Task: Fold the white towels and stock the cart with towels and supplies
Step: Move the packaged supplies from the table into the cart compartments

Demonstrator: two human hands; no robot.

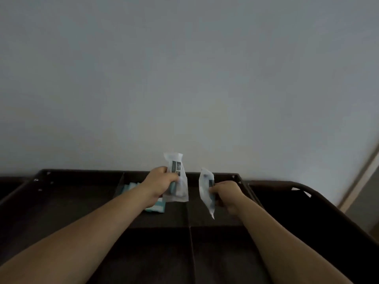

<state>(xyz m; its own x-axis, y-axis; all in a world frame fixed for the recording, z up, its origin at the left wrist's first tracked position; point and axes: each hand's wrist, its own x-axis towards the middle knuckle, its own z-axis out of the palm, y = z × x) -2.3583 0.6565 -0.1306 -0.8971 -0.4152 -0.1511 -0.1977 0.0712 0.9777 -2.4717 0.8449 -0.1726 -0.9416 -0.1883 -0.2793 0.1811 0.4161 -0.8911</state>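
The left hand [162,184] has its fingers [172,178] clenched around a clear sealed packet [178,173], held upright above the dark cart [82,171]. Just below these fingers, teal-and-white packets [158,208] lie in a rear compartment. The right hand [227,193] pinches a second clear packet [206,191] by its edge, tilted and apart from the first. What the packets contain cannot be told.

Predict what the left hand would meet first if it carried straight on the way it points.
Probably the far rim of the dark brown cart tray, or, if the left hand, gripping a translucent plastic packet, passes above it, the pale grey wall; height unclear.
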